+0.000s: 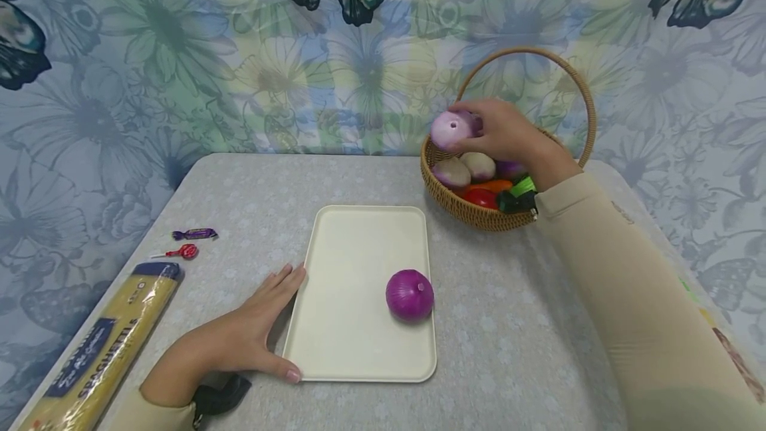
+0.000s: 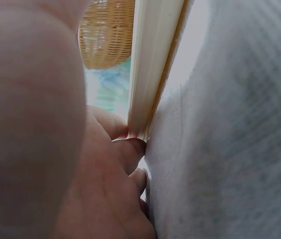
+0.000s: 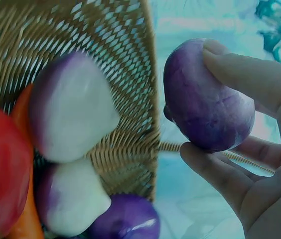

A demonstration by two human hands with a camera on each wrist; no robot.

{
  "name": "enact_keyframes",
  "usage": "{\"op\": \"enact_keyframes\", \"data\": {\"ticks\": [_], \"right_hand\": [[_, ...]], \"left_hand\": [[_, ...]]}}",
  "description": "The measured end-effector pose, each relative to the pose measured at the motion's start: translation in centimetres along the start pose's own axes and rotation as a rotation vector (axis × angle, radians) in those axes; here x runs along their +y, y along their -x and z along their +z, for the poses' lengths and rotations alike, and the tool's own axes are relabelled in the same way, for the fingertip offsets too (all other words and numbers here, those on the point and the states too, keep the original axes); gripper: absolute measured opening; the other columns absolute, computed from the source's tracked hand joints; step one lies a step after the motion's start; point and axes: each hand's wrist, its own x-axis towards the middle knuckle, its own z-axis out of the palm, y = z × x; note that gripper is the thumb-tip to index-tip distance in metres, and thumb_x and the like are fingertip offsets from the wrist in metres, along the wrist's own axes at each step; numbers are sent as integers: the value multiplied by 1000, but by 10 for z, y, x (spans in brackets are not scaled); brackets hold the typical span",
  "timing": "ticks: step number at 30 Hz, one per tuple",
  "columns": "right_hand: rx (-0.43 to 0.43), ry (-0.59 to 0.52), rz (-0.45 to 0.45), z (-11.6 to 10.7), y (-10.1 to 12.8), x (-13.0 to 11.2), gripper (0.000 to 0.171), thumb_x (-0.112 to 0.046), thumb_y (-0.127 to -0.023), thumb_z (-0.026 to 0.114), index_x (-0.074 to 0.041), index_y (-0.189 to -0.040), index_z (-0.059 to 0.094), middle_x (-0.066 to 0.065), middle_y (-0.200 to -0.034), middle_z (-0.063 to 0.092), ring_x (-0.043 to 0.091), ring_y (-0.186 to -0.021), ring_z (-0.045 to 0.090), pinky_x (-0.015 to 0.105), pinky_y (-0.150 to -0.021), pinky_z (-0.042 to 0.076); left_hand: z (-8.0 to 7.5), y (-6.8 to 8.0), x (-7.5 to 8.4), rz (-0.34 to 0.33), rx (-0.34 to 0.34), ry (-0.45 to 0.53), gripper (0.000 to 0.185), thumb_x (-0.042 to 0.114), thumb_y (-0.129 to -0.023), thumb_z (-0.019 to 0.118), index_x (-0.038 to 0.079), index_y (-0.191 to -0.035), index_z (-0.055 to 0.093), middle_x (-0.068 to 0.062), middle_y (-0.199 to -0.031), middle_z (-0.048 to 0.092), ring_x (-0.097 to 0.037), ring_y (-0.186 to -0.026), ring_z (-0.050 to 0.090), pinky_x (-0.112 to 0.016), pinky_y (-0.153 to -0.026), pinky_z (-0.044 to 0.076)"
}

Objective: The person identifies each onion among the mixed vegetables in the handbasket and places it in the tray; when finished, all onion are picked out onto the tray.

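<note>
Butterfly-and-flower wallpaper backs a grey speckled table (image 1: 538, 351), on which a cream tray (image 1: 353, 324) lies lengthwise at the centre. My left hand (image 1: 239, 341) lies flat on the table with its fingers straight and together along the tray's left edge and the thumb at the near left corner; the left wrist view shows the fingers touching the tray's rim, a contact that appears to steady the tray against sliding. One whole purple onion (image 1: 409, 294) already sits on the tray, toward its right side and near half. My right hand (image 1: 509, 132) is raised over the left rim of the wicker basket (image 1: 455, 201), which stands at the far right of the table, just beyond the tray's far right corner. This hand pinches a pale purple turnip-like vegetable (image 1: 453, 130) between the thumb below and the fingers curled over the top; in the right wrist view the vegetable (image 3: 205, 97) is clear of the basket wall, held free in the air. Inside the basket remain two more purple-and-white pieces (image 3: 70, 119), a red one (image 1: 481, 198), an orange one and something green. At the left of the table lie two wrapped sweets (image 1: 194, 234) and, nearer, a yellow spaghetti packet (image 1: 102, 351), well apart from both hands.
</note>
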Motion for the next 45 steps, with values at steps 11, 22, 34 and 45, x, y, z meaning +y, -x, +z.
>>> {"op": "enact_keyframes", "data": {"ticks": [11,22,34,45], "right_hand": [[26,-72,-181,13,11,-45,68,-22,-87,90,-4,-146,62,9,-129,67,24,-99,60,46,-89,55],[1,-161,-342,44,28,-76,65,-20,-87,91,-3,-143,64,9,-133,64,19,-113,62,39,-87,60],[-135,-276,-377,89,47,-77,68,-25,-85,92,-1,-142,65,7,-136,67,19,-121,61,33,-90,59],[-189,-327,-321,121,67,-68,64,-21,-87,90,-2,-143,64,6,-132,66,17,-118,62,32,-91,59]], "left_hand": [[1,-1,-1,20,8,-5,154,78,-59,89,6,-169,10,-15,-174,8,-39,-159,-1,-62,-123,4],[1,-2,-2,17,-1,-4,153,77,-59,89,6,-169,10,-14,-175,8,-39,-159,-1,-63,-123,4],[1,-2,-2,19,5,-13,154,78,-58,89,5,-169,11,-17,-174,8,-42,-158,-1,-72,-119,8],[2,-1,-2,28,10,-2,154,77,-58,90,5,-169,10,-17,-174,8,-42,-158,-1,-71,-119,7]]}}
